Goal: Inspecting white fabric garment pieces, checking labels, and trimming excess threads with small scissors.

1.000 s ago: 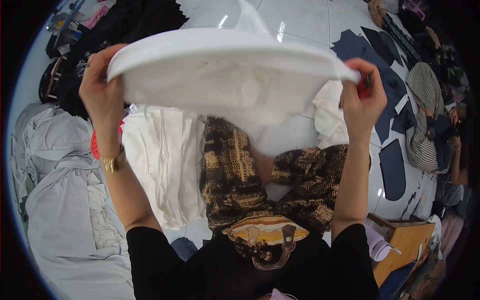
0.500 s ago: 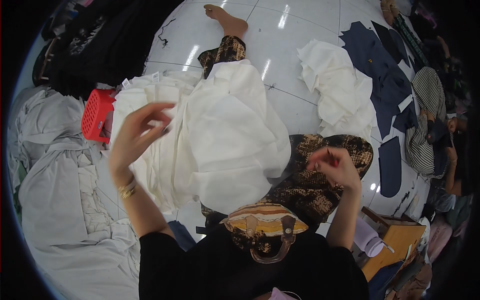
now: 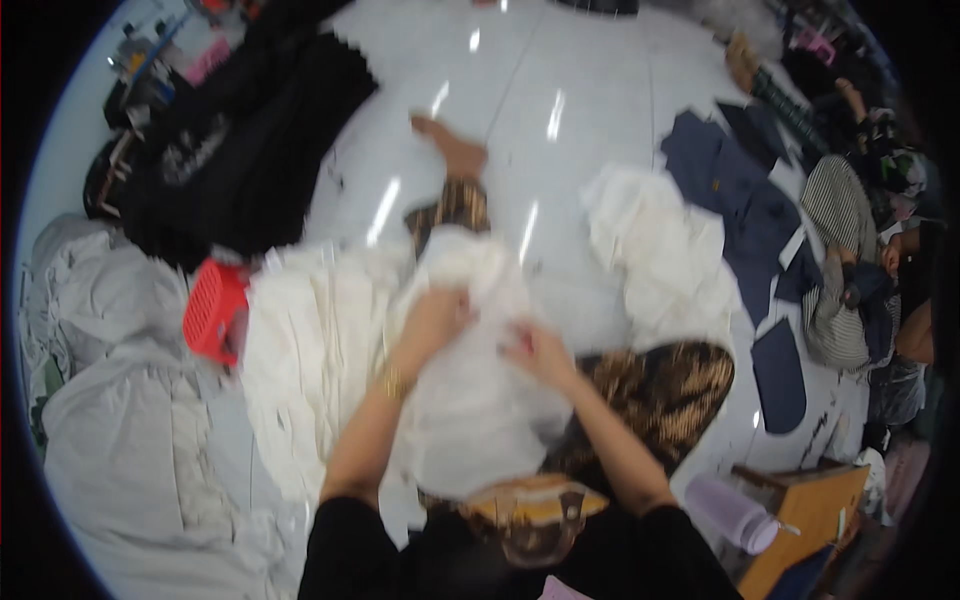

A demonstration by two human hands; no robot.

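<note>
A white cloth piece (image 3: 470, 420) lies spread over my lap, with folds bunched at its far end. Over its far part is my left hand (image 3: 440, 315), a gold bracelet on its wrist; the fingers are smeared by motion, and whether they pinch the cloth cannot be told. Just right of it my right hand (image 3: 537, 350) is at the same cloth, its fingers curled in. A small red thing shows at those fingers, too blurred to name. Left of my lap lies a layered stack of white cloth pieces (image 3: 310, 370).
A red plastic basket (image 3: 212, 312) stands beyond the stack. Grey cloth (image 3: 120, 430) is heaped on the left, black cloth (image 3: 250, 150) far left. White cloth (image 3: 665, 250) and navy pieces (image 3: 735, 190) lie right. A lilac bottle (image 3: 735, 515) is beside a wooden box (image 3: 815, 510).
Both hands have come inward from either side to the white cloth on my lap. The view has tilted up, so everything sits lower and more floor shows.
</note>
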